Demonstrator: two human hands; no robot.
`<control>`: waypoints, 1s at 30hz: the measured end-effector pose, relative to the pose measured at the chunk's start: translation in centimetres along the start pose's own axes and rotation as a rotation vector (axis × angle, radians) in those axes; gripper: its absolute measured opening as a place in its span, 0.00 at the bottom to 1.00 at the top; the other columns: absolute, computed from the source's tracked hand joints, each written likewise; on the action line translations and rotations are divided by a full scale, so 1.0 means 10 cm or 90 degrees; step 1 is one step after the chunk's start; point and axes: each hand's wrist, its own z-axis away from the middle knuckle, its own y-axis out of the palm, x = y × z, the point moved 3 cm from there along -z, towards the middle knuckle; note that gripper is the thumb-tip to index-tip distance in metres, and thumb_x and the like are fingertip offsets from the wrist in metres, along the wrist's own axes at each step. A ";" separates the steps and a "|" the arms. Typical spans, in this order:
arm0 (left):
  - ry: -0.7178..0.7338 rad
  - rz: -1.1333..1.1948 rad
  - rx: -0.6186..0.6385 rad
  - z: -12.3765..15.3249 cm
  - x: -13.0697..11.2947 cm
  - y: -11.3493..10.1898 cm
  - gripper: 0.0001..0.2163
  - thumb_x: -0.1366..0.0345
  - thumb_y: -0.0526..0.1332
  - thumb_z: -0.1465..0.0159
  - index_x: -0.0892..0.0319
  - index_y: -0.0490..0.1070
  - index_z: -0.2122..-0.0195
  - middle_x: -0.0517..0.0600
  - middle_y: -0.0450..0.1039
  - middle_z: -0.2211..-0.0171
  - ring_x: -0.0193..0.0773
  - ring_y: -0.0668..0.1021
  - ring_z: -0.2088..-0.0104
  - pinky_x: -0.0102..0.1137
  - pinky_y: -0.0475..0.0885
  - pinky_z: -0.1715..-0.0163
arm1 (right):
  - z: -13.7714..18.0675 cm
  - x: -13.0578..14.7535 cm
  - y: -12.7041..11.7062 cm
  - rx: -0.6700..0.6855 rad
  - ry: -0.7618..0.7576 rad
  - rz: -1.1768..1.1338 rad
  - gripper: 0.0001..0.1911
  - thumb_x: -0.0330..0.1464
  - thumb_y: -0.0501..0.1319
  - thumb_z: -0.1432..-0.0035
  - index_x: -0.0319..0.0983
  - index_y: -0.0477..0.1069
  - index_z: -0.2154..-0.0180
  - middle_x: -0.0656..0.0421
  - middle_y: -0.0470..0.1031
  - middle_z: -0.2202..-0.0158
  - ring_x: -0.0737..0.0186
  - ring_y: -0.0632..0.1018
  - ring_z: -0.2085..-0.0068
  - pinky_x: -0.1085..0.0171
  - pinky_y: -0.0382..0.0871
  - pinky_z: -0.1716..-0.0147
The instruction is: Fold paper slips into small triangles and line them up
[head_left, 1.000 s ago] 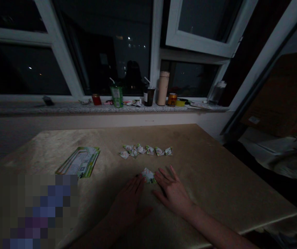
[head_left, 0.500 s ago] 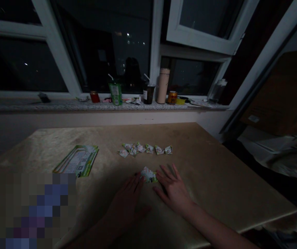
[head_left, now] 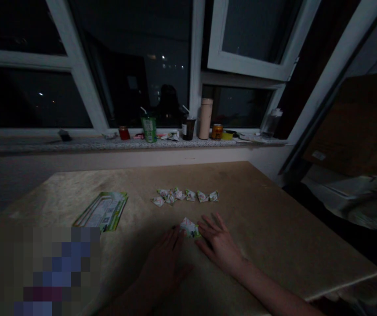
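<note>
A small folded paper piece (head_left: 189, 228), white with green print, lies on the tan tablecloth (head_left: 274, 228). My left hand (head_left: 164, 263) lies flat on the cloth, fingers stretched out, its fingertips touching the piece's left side. My right hand (head_left: 217, 242) also lies flat with fingers spread, its fingertips pressing the piece's right edge. Beyond them sits a row of several similar folded paper pieces (head_left: 186, 195).
A stack of green printed paper strips (head_left: 103, 211) lies at the left. The windowsill (head_left: 76, 143) holds a green cup with a straw (head_left: 149, 128), a dark cup (head_left: 188, 127), a tall beige bottle (head_left: 205, 119) and small jars. The table's edge drops off at the right.
The hands and the folded piece have hardly moved; the view has tilted slightly, shifting everything a little lower in the picture.
</note>
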 end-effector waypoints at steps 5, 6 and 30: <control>-0.006 -0.002 -0.026 -0.08 0.01 -0.11 0.25 0.51 0.54 0.35 0.61 0.64 0.42 0.59 0.65 0.42 0.52 0.68 0.44 0.47 0.61 0.43 | -0.01 -0.02 0.02 -0.007 0.006 -0.012 0.17 0.36 0.52 0.35 0.40 0.70 0.48 0.56 0.72 0.46 0.54 0.64 0.39 0.45 0.40 0.36; -0.015 0.016 -0.032 -0.11 0.02 -0.14 0.22 0.53 0.53 0.34 0.59 0.65 0.43 0.57 0.67 0.43 0.50 0.70 0.45 0.47 0.61 0.43 | -0.02 -0.02 0.01 -0.009 0.010 -0.015 0.17 0.36 0.53 0.35 0.40 0.70 0.48 0.56 0.71 0.46 0.54 0.64 0.39 0.45 0.41 0.36; -0.259 0.530 -0.070 -0.34 0.39 -0.12 0.15 0.58 0.60 0.43 0.59 0.74 0.57 0.52 0.78 0.58 0.49 0.79 0.58 0.41 0.72 0.54 | -0.02 -0.06 0.02 -0.009 0.019 -0.038 0.16 0.34 0.56 0.38 0.42 0.71 0.49 0.57 0.72 0.46 0.55 0.66 0.40 0.45 0.44 0.36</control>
